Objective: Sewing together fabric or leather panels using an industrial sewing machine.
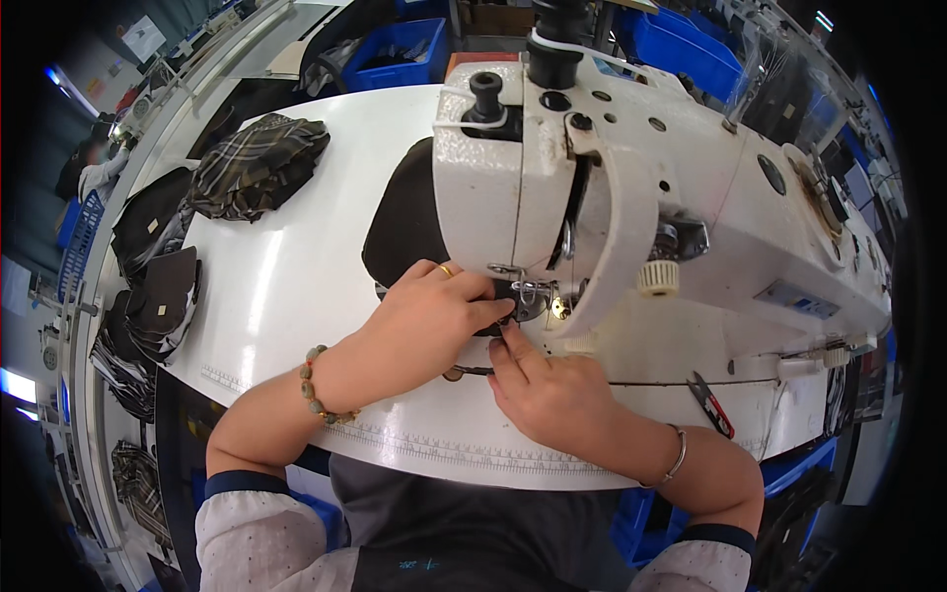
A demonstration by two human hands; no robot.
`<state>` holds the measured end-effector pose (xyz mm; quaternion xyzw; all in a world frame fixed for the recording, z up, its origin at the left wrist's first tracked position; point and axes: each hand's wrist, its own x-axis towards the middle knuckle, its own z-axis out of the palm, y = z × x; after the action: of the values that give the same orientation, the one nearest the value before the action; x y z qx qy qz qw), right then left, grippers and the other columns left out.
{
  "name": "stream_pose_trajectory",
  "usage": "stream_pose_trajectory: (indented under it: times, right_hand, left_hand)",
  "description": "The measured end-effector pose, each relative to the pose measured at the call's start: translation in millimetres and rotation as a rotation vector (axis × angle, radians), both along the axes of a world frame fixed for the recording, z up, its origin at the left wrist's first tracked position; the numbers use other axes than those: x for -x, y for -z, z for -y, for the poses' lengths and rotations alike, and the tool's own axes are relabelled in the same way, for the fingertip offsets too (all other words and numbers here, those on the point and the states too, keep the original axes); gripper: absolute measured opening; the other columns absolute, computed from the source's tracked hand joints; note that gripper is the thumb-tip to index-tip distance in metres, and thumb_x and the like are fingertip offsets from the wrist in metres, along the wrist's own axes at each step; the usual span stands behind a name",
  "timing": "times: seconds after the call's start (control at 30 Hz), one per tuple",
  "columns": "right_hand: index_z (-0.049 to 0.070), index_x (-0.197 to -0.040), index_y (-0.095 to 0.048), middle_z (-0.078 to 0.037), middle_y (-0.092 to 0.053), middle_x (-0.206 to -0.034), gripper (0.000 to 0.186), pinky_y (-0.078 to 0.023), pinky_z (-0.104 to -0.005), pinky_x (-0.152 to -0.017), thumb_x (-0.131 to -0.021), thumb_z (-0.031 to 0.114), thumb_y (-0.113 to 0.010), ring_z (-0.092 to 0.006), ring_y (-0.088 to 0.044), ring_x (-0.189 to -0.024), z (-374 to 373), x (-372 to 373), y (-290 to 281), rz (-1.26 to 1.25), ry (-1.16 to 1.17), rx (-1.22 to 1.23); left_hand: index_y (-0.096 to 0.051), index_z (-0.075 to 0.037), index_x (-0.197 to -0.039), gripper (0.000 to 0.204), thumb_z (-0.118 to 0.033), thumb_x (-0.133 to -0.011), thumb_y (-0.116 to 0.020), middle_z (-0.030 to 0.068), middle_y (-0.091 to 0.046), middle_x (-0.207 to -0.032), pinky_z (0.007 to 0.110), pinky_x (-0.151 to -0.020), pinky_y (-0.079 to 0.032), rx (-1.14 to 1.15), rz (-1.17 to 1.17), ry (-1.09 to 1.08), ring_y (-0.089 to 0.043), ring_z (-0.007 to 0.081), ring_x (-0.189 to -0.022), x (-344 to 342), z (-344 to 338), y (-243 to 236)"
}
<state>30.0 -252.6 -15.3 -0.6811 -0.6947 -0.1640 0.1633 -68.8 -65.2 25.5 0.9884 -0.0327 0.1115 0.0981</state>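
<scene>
A dark brown-black fabric piece (404, 219) lies on the white table under the head of a white sewing machine (483, 197). My left hand (434, 314), wearing a ring, rests on the near part of the fabric, thumb and fingertips closed on its edge just left of the presser foot (533, 296). My right hand (552, 393) meets it from the near side, with thumb and index finger pinched at the same fabric edge. The fingertips of both hands almost touch. Between them, the exact fold of the fabric is partly hidden.
Red-and-black thread snips (712, 405) lie right of my right hand. A plaid fabric bundle (258, 168) sits at the table's far left, with stacks of dark cut pieces (163, 306) beside the edge. Blue bins (400, 54) stand behind. A person (99, 178) is at far left.
</scene>
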Motion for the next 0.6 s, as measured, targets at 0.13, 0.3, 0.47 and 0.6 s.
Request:
stream_pose_trajectory:
  times: [0.13, 0.3, 0.47, 0.6]
  right_hand:
    - [0.0, -0.105, -0.072, -0.022, -0.07, -0.113, 0.034, -0.047, -0.0289, -0.043, -0.079, 0.022, -0.076, -0.0157, -0.062, -0.05, 0.5, -0.9, -1.1, -0.016, -0.003, 0.004]
    - [0.001, -0.105, -0.072, -0.02, -0.07, -0.113, 0.034, -0.045, -0.0282, -0.043, -0.079, 0.022, -0.076, -0.0143, -0.06, -0.049, 0.7, -3.4, -2.5, 0.006, -0.014, 0.009]
    - [0.001, -0.106, -0.072, -0.016, -0.071, -0.115, 0.029, -0.043, -0.0265, -0.042, -0.083, 0.018, -0.072, -0.0119, -0.057, -0.047, 2.9, -1.4, -10.8, 0.134, -0.061, -0.012]
    - [0.002, -0.108, -0.071, -0.014, -0.07, -0.12, 0.029, -0.044, -0.026, -0.043, -0.084, 0.019, -0.071, -0.0106, -0.055, -0.047, 0.9, 1.2, -6.7, 0.021, -0.088, 0.006]
  left_hand:
    - [-0.077, -0.011, -0.103, 0.028, -0.009, -0.075, -0.071, 0.0002, -0.07, -0.095, 0.033, -0.084, -0.044, 0.118, 0.019, 0.024, -0.065, 0.0199, -0.094, 1.3, -9.5, -0.7]
    - [-0.078, -0.013, -0.097, 0.024, -0.007, -0.074, -0.072, -0.0006, -0.07, -0.085, 0.033, -0.086, -0.044, 0.06, 0.023, 0.019, -0.065, 0.0178, -0.09, -2.2, -9.8, -1.8]
    - [-0.079, -0.014, -0.094, 0.022, -0.008, -0.073, -0.074, -0.0014, -0.07, -0.084, 0.033, -0.087, -0.043, 0.19, 0.103, 0.062, -0.065, 0.0171, -0.087, -3.0, -14.5, -2.7]
    - [-0.079, -0.014, -0.093, 0.023, -0.009, -0.071, -0.076, -0.0021, -0.071, -0.084, 0.034, -0.088, -0.043, 0.157, 0.142, 0.089, -0.064, 0.0166, -0.088, -5.2, -15.5, 3.0]
